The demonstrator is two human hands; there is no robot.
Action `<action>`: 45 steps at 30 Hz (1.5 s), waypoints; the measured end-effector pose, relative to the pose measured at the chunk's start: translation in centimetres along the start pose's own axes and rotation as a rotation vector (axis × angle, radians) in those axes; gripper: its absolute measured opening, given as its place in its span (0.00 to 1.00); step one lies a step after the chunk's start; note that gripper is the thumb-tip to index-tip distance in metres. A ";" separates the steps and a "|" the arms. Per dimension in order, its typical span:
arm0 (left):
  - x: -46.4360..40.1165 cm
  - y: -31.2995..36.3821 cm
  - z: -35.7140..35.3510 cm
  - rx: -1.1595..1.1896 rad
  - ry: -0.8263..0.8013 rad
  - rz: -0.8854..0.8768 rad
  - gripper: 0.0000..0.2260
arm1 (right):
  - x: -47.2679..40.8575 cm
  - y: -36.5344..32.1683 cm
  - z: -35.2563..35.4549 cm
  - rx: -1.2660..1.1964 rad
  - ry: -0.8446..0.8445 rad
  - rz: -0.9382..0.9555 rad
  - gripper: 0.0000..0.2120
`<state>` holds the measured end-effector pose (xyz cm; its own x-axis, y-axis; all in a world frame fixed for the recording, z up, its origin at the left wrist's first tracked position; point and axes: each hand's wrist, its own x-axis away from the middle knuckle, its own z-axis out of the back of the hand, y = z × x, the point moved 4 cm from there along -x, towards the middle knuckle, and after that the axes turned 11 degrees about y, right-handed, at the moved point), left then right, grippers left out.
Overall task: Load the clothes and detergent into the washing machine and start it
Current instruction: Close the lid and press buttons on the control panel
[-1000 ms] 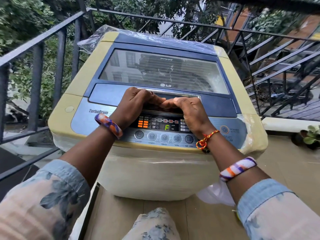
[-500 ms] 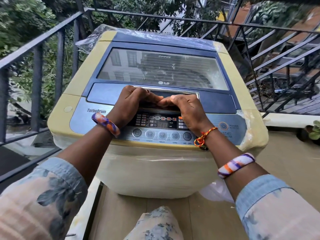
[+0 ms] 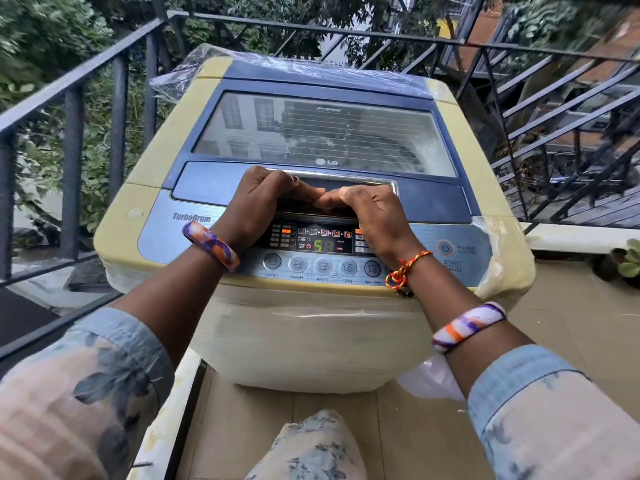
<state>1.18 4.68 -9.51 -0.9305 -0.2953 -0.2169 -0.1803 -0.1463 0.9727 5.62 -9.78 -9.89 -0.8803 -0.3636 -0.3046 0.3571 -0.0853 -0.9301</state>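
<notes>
Gripping lid handle [image 3: 341, 183]: left hand [image 3: 258, 199], right hand [image 3: 369, 211], fingers curled into recess, likely checking lid [image 3: 322, 133] closure; display [image 3: 323, 241] lit.

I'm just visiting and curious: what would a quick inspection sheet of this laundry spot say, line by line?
Surface: tiled balcony floor, a white ledge along the railing.
Job's things: washing machine, plastic-wrapped, lid closed; control panel lit, green digits showing; no clothes or detergent seen.
Clutter: white plastic bag beside the machine's base; small potted plant on the right.
Hands: left hand and right hand both curled over the lid handle recess, thumbs meeting.
Cables: nothing seen.
Surroundings: dark metal railing, trees and buildings beyond.
</notes>
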 end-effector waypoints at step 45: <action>0.0 -0.4 0.5 -0.053 0.079 -0.039 0.16 | -0.2 1.3 -0.6 0.059 0.044 0.063 0.23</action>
<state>1.12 5.20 -9.84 -0.8945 -0.3618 -0.2627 -0.1971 -0.2083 0.9580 6.10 -9.25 -11.20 -0.8681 -0.3288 -0.3720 0.4289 -0.1191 -0.8955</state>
